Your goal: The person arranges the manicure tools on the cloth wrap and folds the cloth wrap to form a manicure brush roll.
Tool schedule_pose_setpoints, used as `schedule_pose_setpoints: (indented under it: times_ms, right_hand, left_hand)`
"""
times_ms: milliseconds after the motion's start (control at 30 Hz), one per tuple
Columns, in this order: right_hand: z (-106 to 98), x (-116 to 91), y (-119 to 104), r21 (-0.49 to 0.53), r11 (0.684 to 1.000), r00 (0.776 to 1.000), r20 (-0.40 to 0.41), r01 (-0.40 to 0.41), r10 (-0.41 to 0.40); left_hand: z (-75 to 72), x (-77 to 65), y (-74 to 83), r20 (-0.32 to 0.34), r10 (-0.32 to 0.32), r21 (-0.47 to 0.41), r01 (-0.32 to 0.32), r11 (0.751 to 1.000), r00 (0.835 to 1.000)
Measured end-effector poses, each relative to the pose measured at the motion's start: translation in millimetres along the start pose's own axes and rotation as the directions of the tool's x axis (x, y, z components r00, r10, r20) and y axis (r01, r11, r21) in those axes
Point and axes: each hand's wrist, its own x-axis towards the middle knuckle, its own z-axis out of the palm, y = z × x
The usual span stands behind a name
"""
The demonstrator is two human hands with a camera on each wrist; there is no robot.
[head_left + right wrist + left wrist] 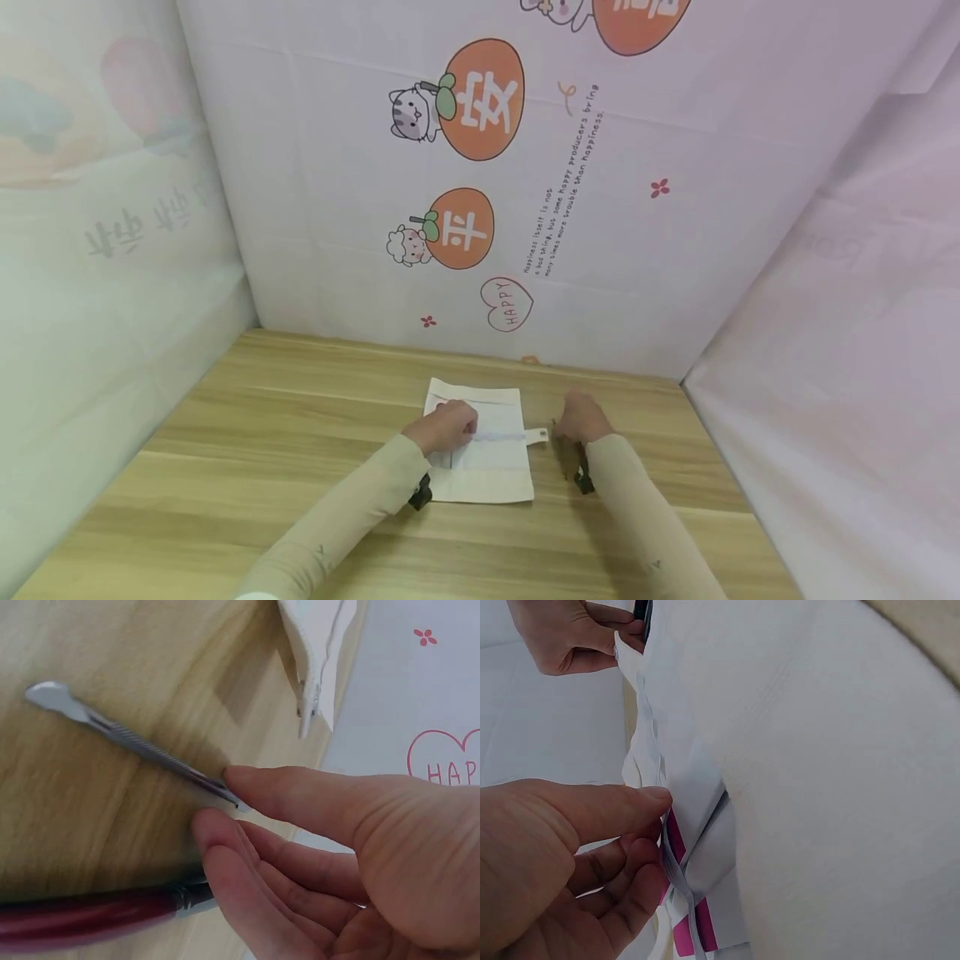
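A white fold-out pouch [487,483] lies spread on the table, its snap tab [537,436] pointing right. Over its left half, my left hand [446,427] pinches a thin grey elastic-looking strip [679,879] between thumb and fingers. Magenta patches [705,924] show beside that strip. To the right of the tab, my right hand [581,417] is low over the table. A metal cuticle pusher [150,754] has its near end between the thumb [277,791] and index finger, with a gap showing on the index side.
A dark red handled tool [82,919] lies near the right hand, its far end hidden behind the fingers. Wood-grain table [300,467] surrounds the pouch. A printed white cloth [600,317] rises behind the table, with further white cloth at both sides.
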Motion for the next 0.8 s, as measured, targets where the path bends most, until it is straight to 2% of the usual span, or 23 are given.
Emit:
schedule_pose_setpoints:
  times_ms: [367,567,800]
  right_hand:
    - [-2.2,7.2,-8.5,-0.017,0.999,0.998,0.040,-0.043,0.043]
    - [-0.1,7.3,-11.1,-0.003,0.999,0.999,0.020,-0.042,0.042]
    - [1.5,16.7,4.8,0.014,0.999,0.999,0.006,-0.047,0.047]
  left_hand:
    - [-8.0,-2.4,6.0,-0.023,-0.017,-0.001,0.017,1.000,1.000]
    - [-10.9,-3.2,5.9,-0.008,-0.050,-0.038,0.050,0.998,0.999]
    - [-11.7,-4.8,4.5,0.029,-0.095,-0.083,0.097,0.992,0.995]
